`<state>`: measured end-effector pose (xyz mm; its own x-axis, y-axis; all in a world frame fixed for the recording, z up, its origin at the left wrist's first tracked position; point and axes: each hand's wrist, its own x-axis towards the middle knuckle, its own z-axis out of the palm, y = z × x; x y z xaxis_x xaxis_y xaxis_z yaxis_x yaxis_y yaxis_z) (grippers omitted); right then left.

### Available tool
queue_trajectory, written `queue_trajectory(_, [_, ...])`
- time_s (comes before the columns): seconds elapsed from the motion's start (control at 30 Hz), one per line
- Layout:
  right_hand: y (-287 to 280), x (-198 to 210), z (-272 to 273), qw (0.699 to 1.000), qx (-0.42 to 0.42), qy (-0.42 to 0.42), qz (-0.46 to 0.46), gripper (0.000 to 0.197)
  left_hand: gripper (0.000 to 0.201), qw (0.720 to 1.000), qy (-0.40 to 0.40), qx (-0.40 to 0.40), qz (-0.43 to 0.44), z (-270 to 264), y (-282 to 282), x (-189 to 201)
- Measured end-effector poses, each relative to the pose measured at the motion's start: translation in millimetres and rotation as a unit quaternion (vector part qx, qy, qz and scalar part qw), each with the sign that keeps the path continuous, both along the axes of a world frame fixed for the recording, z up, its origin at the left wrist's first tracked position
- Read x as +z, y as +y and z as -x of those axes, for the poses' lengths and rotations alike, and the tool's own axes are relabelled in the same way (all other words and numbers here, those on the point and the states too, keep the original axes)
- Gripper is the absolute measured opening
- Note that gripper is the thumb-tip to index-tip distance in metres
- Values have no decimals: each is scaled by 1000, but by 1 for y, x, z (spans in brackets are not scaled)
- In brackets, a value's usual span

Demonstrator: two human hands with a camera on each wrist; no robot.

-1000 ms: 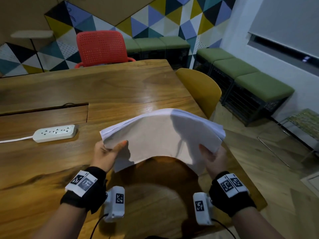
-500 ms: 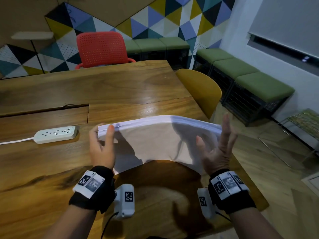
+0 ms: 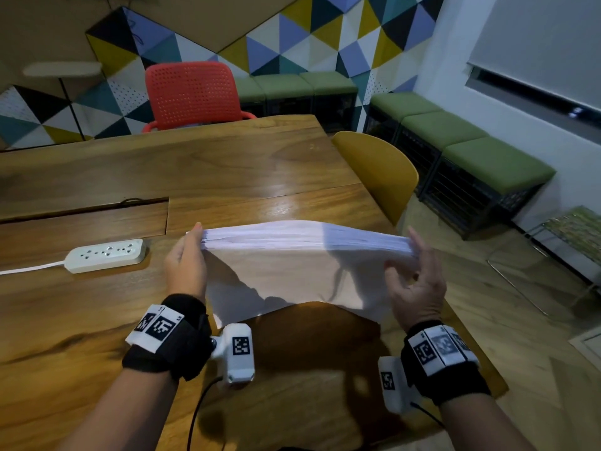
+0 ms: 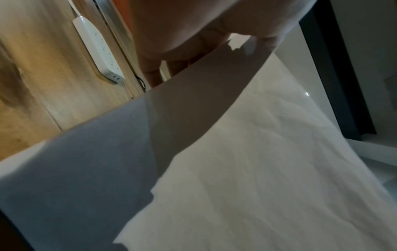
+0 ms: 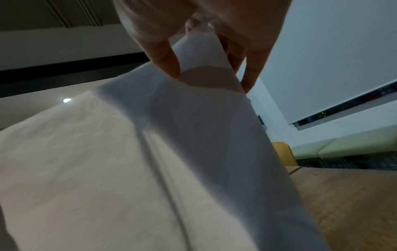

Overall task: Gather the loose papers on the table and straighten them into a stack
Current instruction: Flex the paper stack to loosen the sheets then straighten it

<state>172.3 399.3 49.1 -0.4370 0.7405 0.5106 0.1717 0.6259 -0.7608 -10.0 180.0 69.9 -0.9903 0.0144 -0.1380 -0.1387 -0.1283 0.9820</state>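
Note:
A thick stack of white papers stands on its long edge on the wooden table, bowed so the bottom middle arches up. My left hand lies flat against the stack's left edge with its fingers straight up. At the right edge, my right hand pinches the sheets, with the thumb on the near face and the fingers behind. The sheets fill most of both wrist views. The top edges look nearly even.
A white power strip lies on the table to the left of my left hand, its cord running off left. A yellow chair stands at the table's right side and a red chair at the far end. Green benches line the walls.
The bowed, loosely held sheets were stood up and squared. My right hand, spread open half a second ago, now pinches the right edge. The left hand stays flat against the left edge.

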Motion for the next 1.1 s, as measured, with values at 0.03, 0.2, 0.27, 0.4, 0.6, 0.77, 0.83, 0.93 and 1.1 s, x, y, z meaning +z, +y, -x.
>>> queue_trajectory(0.03, [0,2,-1,1000,6,3,29,71,31,1000,0,-19,-9,3,-2,-2])
queue_trajectory(0.2, [14,0,-6,948,105,56,295,90,52,989,75,-125,35,-5,-17,-14])
queue_trajectory(0.27, [23,-8,-3,930,136,16,342,62,75,983,76,-153,70,-3,-25,-30])
queue_trajectory(0.4, [22,-14,11,933,117,-41,337,19,27,980,39,-137,140,-3,-23,-48])
queue_trajectory(0.6, [1,-2,15,913,159,52,371,19,11,988,72,-101,90,-12,-18,-42])
queue_trajectory(0.77, [-11,-14,6,912,127,26,390,24,20,991,-9,-116,70,-20,-27,-63])
queue_trajectory(0.83, [-13,-18,5,904,121,18,410,29,24,988,-31,-128,82,-20,-32,-70])
queue_trajectory(0.93, [-12,-19,5,905,133,14,404,20,17,989,0,-125,81,-18,-30,-65])
queue_trajectory(1.1, [-11,-40,3,888,91,-2,451,25,19,989,2,-120,91,-28,-28,-66])
